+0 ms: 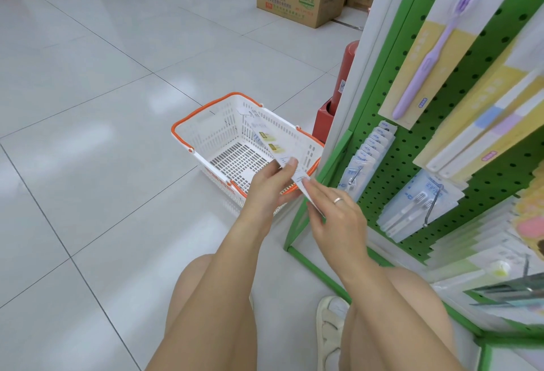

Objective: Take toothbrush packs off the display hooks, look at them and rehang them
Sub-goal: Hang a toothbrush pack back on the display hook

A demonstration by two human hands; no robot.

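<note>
Pinching a long toothbrush pack (275, 146) between them, the left hand (269, 186) and right hand (338, 214) hold it over the white basket (206, 135). Both forearms reach forward, left of the green pegboard (388, 85).

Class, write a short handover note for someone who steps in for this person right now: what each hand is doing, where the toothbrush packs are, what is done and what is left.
Left hand: pinches the long white toothbrush pack near its lower end, thumb on top.
Right hand: holds the same pack's bottom end; a ring is on one finger.
The pack is off its hook, held slanted over the white and orange basket on the floor.
Other packs hang on the green pegboard, including the purple toothbrush pack.
Done: one pack taken down, being looked at.
Left: rehang it on a hook, then check more packs.
</note>
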